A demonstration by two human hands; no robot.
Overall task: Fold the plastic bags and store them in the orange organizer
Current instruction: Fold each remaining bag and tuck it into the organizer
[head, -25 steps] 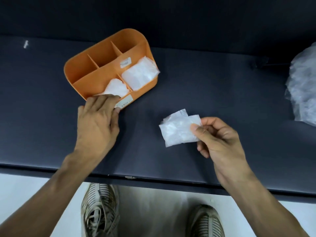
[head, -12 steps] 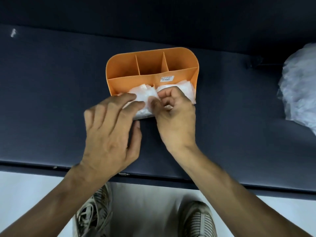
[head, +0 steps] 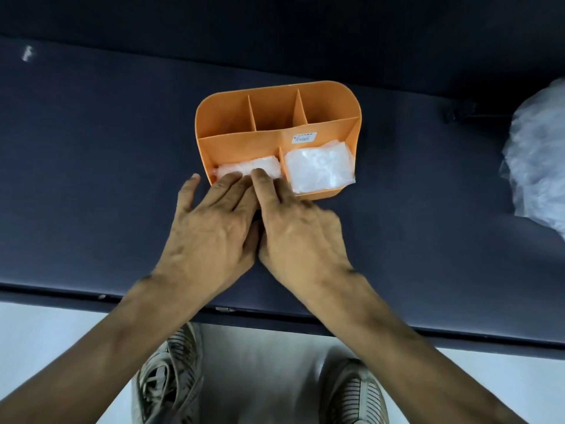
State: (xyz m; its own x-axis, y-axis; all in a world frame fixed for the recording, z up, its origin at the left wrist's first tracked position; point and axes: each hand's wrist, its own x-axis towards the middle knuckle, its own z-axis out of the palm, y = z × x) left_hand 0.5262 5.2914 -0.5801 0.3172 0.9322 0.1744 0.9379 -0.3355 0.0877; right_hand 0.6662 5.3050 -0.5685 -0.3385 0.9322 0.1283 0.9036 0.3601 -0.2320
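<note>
On the dark table (head: 91,148), centre: one orange organizer (head: 276,117), five compartments, three small along its far side, two larger along its near side. Near-right compartment holds one folded plastic bag (head: 319,169), standing slightly above the rim. Near-left compartment holds folded plastic (head: 247,168) (how many pieces, you cannot tell). Your left hand (head: 208,234) lies flat, fingers straight and spread, tips at the organizer's near-left edge, holding nothing. Your right hand (head: 299,237) sits just beside it, touching it, index finger extended and pressing on the plastic in the near-left compartment; nothing is gripped. Far right edge: a heap of unfolded plastic bags (head: 541,166), well apart from the organizer. Below the table: two shoes (head: 171,371) on a pale floor.
</note>
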